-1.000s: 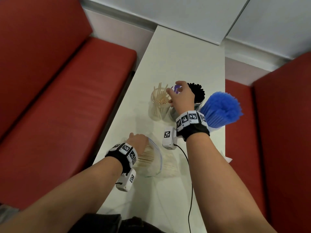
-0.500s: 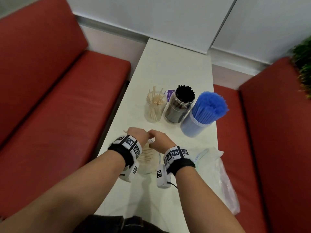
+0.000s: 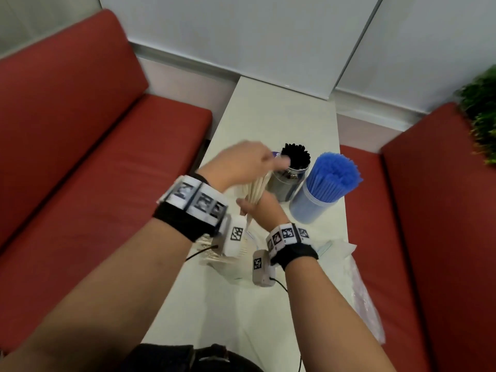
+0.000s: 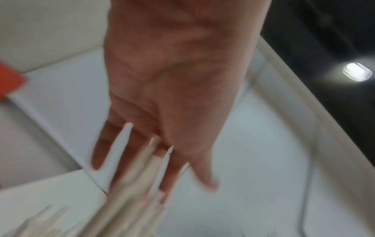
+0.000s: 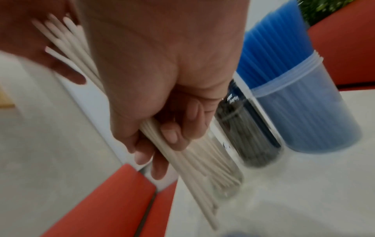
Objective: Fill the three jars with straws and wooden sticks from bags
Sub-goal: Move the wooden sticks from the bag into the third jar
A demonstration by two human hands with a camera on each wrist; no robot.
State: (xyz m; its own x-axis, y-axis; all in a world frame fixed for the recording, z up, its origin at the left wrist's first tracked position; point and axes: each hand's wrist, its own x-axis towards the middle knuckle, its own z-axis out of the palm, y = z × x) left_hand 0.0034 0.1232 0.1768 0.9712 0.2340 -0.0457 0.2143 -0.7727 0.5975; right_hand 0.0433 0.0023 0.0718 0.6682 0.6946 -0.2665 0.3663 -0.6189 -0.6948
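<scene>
My right hand grips a bundle of wooden sticks upright, just in front of the jars. In the right wrist view its fingers curl round the sticks. My left hand is raised and blurred above the bundle, and its straight fingers touch the stick tips. The clear stick jar stands behind the bundle and is hidden in the head view. To its right stand the black straw jar and the blue straw jar.
A clear bag with more wooden sticks lies on the white table under my wrists. Crumpled clear bags lie at the table's right edge. Red benches flank the narrow table, and a plant is at the far right.
Both hands have risen from the bag towards the jars. My right hand now holds a bundle of sticks, and my left hand has moved over their tips.
</scene>
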